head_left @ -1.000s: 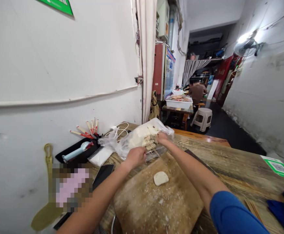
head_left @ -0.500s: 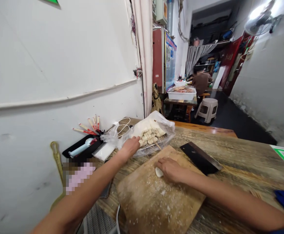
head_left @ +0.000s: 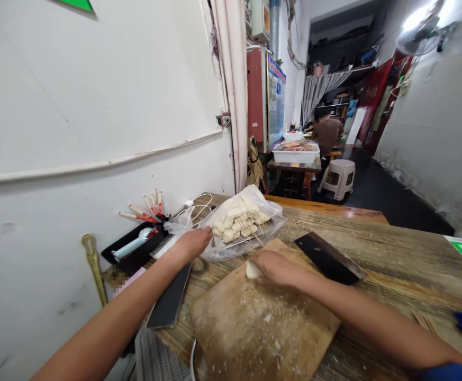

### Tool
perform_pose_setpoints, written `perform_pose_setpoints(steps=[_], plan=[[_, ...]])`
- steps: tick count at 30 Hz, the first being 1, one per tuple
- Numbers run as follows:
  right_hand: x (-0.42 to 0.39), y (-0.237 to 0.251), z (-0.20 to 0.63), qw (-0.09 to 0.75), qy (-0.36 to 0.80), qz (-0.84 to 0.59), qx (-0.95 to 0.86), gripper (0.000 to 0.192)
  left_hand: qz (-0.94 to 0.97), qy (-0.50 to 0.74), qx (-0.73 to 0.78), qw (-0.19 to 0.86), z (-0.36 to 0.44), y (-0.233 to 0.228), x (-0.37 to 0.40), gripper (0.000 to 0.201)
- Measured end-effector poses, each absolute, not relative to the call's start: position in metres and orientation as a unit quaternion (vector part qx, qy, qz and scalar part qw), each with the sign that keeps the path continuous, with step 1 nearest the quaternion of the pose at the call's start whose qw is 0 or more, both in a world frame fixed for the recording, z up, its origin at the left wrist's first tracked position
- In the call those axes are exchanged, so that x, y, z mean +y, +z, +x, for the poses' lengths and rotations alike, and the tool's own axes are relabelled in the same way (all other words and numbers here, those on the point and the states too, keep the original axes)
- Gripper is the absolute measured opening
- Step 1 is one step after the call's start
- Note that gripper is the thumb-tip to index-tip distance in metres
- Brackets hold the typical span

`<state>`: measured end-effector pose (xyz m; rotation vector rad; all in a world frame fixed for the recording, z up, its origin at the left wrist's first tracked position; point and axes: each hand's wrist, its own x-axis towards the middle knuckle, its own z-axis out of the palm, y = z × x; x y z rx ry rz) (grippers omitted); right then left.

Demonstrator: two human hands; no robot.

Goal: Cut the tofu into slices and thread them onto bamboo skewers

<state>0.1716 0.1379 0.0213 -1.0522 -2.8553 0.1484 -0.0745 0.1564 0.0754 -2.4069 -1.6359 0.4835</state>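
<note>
2 hands: both bare, both over the near end of the wooden table [head_left: 393, 264].
Cutting board [head_left: 262, 328]: nearest, dusted with white crumbs; a loose piece could skid on that powder if pressed sideways.
Right hand [head_left: 276, 267]: fingers curled down over a white piece [head_left: 252, 270] at the board's far edge, gripping or pinning it; which one I cannot tell.
White piece: on the board, at the right hand's fingertips, partly hidden, so its shape is unclear.
Cleaver [head_left: 328, 257]: flat on the table just right of the right hand; a blind reach that way risks a cut.
Left hand [head_left: 191, 244]: fingers folded loosely, resting on the near edge of the plastic bag [head_left: 238, 222]; whether it pinches the plastic I cannot tell.
Skewers [head_left: 238, 222]: stacked in the bag, sticks pointing toward the board; a tug on the bag could spill them or jab a finger.
Phone [head_left: 170, 299]: beside the left forearm, exposed to crumbs.
Tray [head_left: 133, 248]: against the wall, holding a pale tool.
Far room: 1 seated person [head_left: 328, 135], a stool [head_left: 337, 177].
</note>
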Motion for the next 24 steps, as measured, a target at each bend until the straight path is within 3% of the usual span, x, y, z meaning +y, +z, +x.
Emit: perform_pose_setpoints(steps=[5, 13, 19, 24], plan=[[0.171, 0.049, 0.103, 0.109, -0.038, -0.383, -0.917, 0.022, -0.818, 0.144, -0.549, 0.094, -0.080, 0.082, 0.155, 0.027], [0.219, 0.021, 0.021, 0.082, -0.097, -0.341, -0.932, 0.015, -0.843, 0.071, -0.528, 0.072, -0.079, 0.085, 0.143, 0.029], [0.186, 0.038, 0.071, 0.104, -0.119, -0.313, -0.937, 0.017, -0.871, 0.099, -0.474, 0.085, -0.085, 0.076, 0.126, 0.026], [0.193, 0.074, 0.162, 0.200, -0.184, -0.434, -0.859, 0.042, -0.878, 0.092, -0.457, 0.107, -0.080, 0.070, 0.121, 0.028]])
